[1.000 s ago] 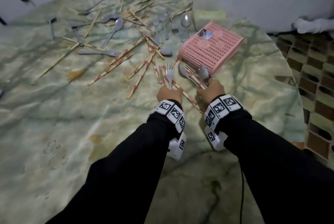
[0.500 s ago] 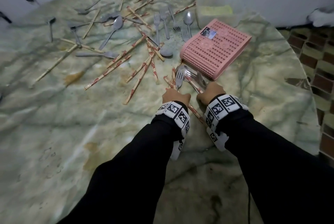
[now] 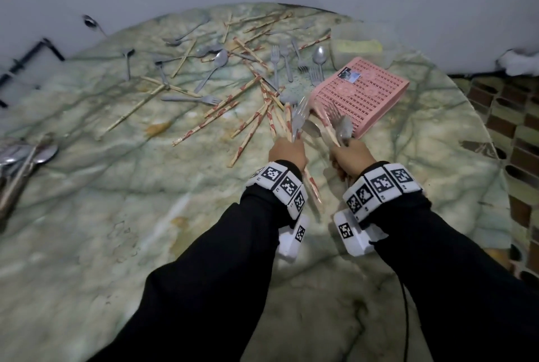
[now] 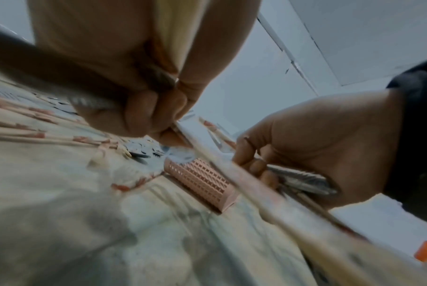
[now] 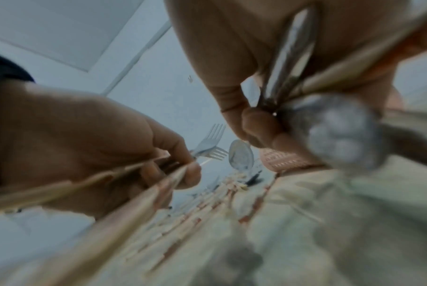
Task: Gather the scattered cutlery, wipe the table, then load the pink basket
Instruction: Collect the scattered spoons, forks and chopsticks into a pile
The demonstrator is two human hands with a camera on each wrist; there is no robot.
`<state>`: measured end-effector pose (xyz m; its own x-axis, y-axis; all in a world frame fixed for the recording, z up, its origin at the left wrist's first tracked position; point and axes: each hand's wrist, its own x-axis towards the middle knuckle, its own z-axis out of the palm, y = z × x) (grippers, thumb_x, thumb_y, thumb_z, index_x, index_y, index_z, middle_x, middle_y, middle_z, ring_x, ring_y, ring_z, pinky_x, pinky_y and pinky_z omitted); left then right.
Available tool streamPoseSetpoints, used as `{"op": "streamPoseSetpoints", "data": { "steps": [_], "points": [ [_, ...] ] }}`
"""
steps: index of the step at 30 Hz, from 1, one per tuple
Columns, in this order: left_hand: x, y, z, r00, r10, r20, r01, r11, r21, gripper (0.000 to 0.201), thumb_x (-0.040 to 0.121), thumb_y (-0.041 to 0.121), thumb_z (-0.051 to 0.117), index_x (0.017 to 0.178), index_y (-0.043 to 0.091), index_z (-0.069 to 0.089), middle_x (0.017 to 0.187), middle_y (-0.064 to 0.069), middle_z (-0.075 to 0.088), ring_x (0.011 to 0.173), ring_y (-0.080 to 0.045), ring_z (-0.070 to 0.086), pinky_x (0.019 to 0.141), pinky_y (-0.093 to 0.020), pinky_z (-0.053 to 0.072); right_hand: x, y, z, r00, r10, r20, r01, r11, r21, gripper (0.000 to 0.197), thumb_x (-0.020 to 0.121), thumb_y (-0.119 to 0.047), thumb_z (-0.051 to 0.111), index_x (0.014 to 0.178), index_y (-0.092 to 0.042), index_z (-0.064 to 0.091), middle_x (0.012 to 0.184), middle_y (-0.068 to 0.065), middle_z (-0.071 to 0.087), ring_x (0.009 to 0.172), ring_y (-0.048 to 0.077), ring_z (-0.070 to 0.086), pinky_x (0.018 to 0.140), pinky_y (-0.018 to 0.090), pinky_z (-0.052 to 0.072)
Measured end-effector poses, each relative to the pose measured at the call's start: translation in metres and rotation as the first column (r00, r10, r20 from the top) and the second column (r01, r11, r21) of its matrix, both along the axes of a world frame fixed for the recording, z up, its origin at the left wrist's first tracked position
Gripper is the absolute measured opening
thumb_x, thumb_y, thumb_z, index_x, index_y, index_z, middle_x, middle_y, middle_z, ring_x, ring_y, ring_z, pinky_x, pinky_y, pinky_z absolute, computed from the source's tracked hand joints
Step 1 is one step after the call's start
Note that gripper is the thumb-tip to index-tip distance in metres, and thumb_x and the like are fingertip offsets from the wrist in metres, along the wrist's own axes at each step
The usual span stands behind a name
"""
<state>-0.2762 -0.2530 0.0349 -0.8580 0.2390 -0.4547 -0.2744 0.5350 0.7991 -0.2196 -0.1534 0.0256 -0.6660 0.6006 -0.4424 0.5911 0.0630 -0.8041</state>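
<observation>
My left hand grips a bundle of chopsticks and forks with the tines pointing away from me. Beside it, my right hand grips a second bundle of spoons, a fork and chopsticks. Both bundles are lifted off the marble table, just in front of the pink basket, which lies upside down. In the left wrist view the fingers curl round the handles, with the basket beyond. The right wrist view shows its fingers wrapped round metal handles. Many chopsticks and forks and spoons lie scattered farther back.
A yellow-green sponge or cloth lies behind the basket. More spoons sit at the table's left edge. Brownish stains mark the tabletop. A grey wall stands behind, and a tiled floor shows on the right.
Both hands have raised their cutlery bundles off the table and brought them more upright. The head view has shifted, so the table's left edge with its spoons now shows.
</observation>
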Motion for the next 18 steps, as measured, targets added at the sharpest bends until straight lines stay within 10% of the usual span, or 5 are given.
{"op": "streamPoseSetpoints", "data": {
  "steps": [4,10,18],
  "points": [
    [0.002,-0.025,0.012,0.999,0.003,-0.046,-0.001,0.999,0.051,0.035,0.096,0.014,0.034,0.124,-0.002,0.046,0.093,-0.014,0.059,0.052,-0.013,0.046,0.038,-0.019,0.03,0.002,-0.024,0.025,0.994,-0.065,-0.089,0.055,0.993,-0.105,0.018,0.081,-0.002,0.046,0.069,-0.013,0.04,0.054,0.006,0.035,0.04,0.015,0.029,0.042,0.02,0.025],
    [-0.002,-0.076,0.021,0.994,0.051,-0.094,-0.035,0.986,0.164,0.025,0.093,0.01,0.038,0.114,0.007,0.052,0.089,-0.016,0.061,0.073,-0.027,0.059,0.066,-0.03,0.044,-0.004,-0.073,0.048,0.99,-0.076,-0.121,0.041,0.961,-0.273,0.016,0.084,-0.009,0.038,0.07,-0.01,0.044,0.044,0.001,0.033,0.036,0.015,0.027,0.045,0.021,0.024],
    [-0.012,-0.17,0.033,0.994,0.111,0.011,-0.109,0.948,0.298,0.023,0.098,0.011,0.029,0.117,0.018,0.039,0.071,-0.007,0.041,0.052,-0.021,0.049,0.049,-0.027,0.044,-0.024,-0.159,0.046,0.991,0.053,-0.119,-0.086,0.954,-0.287,0.028,0.095,-0.009,0.029,0.069,-0.012,0.039,0.057,0.005,0.037,0.045,0.017,0.035,0.046,0.022,0.028]
  ]
}}
